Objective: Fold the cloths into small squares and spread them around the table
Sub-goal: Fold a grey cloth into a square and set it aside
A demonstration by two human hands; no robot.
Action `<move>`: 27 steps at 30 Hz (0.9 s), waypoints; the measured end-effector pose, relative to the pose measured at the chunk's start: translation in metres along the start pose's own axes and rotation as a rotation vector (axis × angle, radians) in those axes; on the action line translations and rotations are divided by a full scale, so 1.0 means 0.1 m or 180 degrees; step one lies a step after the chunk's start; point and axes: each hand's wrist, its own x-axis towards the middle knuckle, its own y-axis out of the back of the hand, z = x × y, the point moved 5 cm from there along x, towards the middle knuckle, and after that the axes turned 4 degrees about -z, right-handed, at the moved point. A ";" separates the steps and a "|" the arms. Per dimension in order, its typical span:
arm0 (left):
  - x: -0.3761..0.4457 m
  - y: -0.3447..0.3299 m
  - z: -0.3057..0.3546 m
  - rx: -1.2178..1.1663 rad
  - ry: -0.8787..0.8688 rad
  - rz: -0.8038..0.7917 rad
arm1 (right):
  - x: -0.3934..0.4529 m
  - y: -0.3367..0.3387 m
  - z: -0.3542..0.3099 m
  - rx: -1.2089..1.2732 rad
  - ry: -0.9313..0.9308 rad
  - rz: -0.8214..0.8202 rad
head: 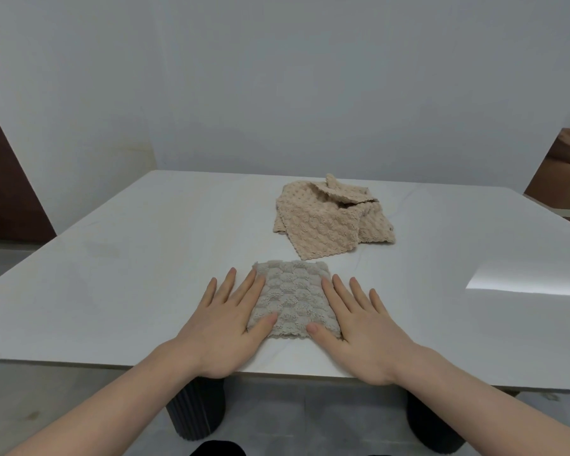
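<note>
Near the front edge of the table [119,274], centre: one grey cloth [292,297], folded to a small square, lying flat. Left hand [226,319] and right hand [359,324] rest on its side edges, fingers straight and spread, thumbs pressing the near corners; nothing gripped. Toward the far edge, right of centre: a beige cloth pile [329,218], loose and rumpled, count unclear, apart from the grey one. Handling, as judged: plush, light, limp, not fragile; folds may spring open. Best pinched at corners or hemmed edges; slide the folded square under flat palms.
</note>
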 end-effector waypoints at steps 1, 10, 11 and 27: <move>-0.02 0.00 0.00 0.0021 0.0021 0.0007 | -0.01 0.00 0.00 -0.0012 -0.0014 -0.0008; -0.01 0.00 -0.04 -0.0152 0.0007 -0.0027 | -0.08 0.01 0.02 0.0332 -0.0065 0.0144; 0.01 0.02 -0.05 -0.0178 -0.0011 -0.0029 | -0.07 0.01 0.02 0.0393 -0.0064 0.0158; 0.25 0.06 -0.21 -0.0067 0.0093 0.0100 | 0.17 0.05 0.11 0.0124 -0.0143 0.0156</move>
